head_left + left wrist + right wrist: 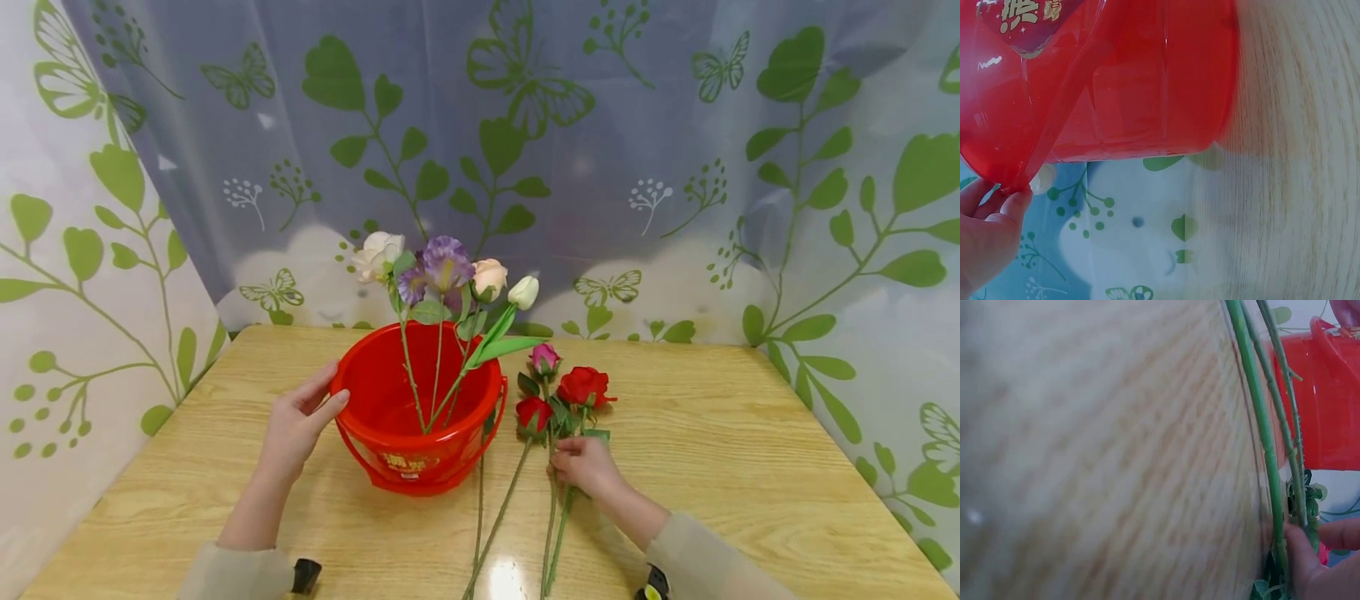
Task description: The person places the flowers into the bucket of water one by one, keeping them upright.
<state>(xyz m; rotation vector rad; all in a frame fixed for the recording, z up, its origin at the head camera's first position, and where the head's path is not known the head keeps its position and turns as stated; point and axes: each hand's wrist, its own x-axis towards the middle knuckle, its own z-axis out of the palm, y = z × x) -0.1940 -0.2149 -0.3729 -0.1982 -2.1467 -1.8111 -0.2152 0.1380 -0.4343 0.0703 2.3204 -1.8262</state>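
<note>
A red plastic bucket (420,471) stands on the table, its handle hanging at the side. My left hand (294,429) grips its left rim, with the thumb over the edge; the left wrist view shows the fingers (1016,203) pinching rim and handle end. Inside the bucket lean a white flower (378,257), a purple iris (447,262), a peach rose (490,277) and a white tulip (523,292). Right of it my right hand (588,468) pinches the stem of a pink rose (544,358). Two red roses (585,386) lie beside that stem.
Long green stems (498,508) run toward the near table edge, one close against the bucket's right side. The wooden table (697,433) backs onto a curtain (420,125) printed with leaves and butterflies. More printed cloth hangs at both sides.
</note>
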